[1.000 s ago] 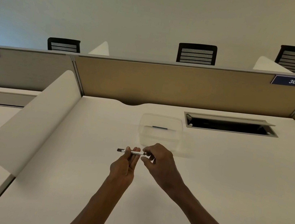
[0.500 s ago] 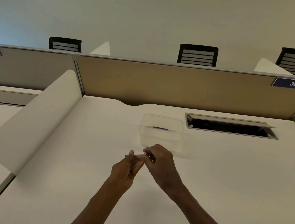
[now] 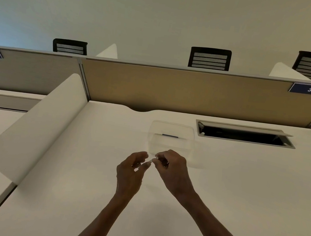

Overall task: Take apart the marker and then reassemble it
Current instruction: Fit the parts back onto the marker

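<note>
Above the white desk [image 3: 221,187], my two hands meet fingertip to fingertip. Only a short white bit of the marker [image 3: 152,161] shows between them; the rest is hidden inside the fingers. My left hand [image 3: 132,169] has its thumb and curled fingers at the marker's left end. From the right, my right hand [image 3: 172,167] pinches the marker with bent fingers. A thin dark marker part [image 3: 170,135] lies in the clear plastic container [image 3: 186,148] just behind my hands.
A white curved divider [image 3: 35,127] borders the desk on the left. A tan partition [image 3: 174,88] closes off the back. An open cable slot [image 3: 244,135] is sunk into the desk at the back right. Black chairs stand beyond the partition.
The marker stuck out to the left of my left hand a second ago. It now lies almost wholly hidden between my hands, which have come closer together.
</note>
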Demonstrator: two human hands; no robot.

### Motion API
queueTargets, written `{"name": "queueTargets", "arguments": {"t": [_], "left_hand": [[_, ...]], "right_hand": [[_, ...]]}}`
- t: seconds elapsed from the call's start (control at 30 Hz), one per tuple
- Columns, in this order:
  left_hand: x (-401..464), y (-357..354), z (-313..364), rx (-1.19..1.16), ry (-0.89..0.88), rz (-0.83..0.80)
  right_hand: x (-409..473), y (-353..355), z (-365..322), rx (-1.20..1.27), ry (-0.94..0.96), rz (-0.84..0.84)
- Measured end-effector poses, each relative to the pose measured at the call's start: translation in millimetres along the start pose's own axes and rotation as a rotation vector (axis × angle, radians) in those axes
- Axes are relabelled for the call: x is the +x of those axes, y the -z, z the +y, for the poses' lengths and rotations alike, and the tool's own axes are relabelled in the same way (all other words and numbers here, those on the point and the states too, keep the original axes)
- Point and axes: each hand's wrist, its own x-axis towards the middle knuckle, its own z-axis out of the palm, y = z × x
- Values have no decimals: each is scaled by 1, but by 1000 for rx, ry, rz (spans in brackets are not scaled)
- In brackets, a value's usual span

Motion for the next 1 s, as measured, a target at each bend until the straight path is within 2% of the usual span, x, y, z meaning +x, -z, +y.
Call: {"name": "queueTargets", "arguments": {"t": [0.1, 0.27, 0.37, 0.5, 0.7, 1.0], "left_hand": [[0, -2, -3, -11, -101, -97], [-1, -3, -6, -29, -206, -125], [1, -2, -11, -62, -138, -104], [4, 0, -15, -111, -4, -38], [10, 5, -17, -161, 45, -19], [10, 2, -13, -113, 42, -53]], "right_hand": [[0, 0, 1, 33, -6, 9], [-2, -1, 2, 69, -18, -19], [-1, 1, 7, 147, -42, -74], [0, 4, 34, 215, -185, -100], [-17, -8, 92, -42, -335, -93], [-31, -36, 116, -399, -272, -455]]}}
